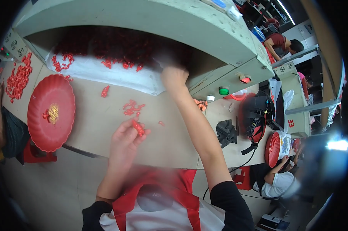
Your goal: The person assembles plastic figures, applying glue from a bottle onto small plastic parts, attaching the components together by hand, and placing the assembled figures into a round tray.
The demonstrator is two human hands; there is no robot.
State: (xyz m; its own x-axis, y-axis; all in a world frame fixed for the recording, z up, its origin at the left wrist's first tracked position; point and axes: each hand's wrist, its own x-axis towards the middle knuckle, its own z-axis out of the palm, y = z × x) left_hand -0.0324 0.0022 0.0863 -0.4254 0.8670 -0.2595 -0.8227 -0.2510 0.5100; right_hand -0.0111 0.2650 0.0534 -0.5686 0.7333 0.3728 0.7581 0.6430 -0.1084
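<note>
My left hand (124, 138) is closed round a small glossy red figurine (138, 128) above the table, its fingertips pinching it. Just beyond lies a loose cluster of red pieces (132, 107), with a single red piece (104, 91) farther left. My right arm stretches forward, and my right hand (174, 79) is at the mouth of a pale green cabinet (158, 19), by the right end of a white sheet (108, 79). Motion blur and shadow hide its fingers. Many red pieces (126, 64) lie on that sheet, partly in the dark opening.
A red scalloped tray (39, 115) holding a few pieces stands at the left, beside a red pile (19, 82). Right of my arm are a crumpled black cloth (226, 133), a black bag (255, 115) and a green button (223, 91). Other people work on both sides.
</note>
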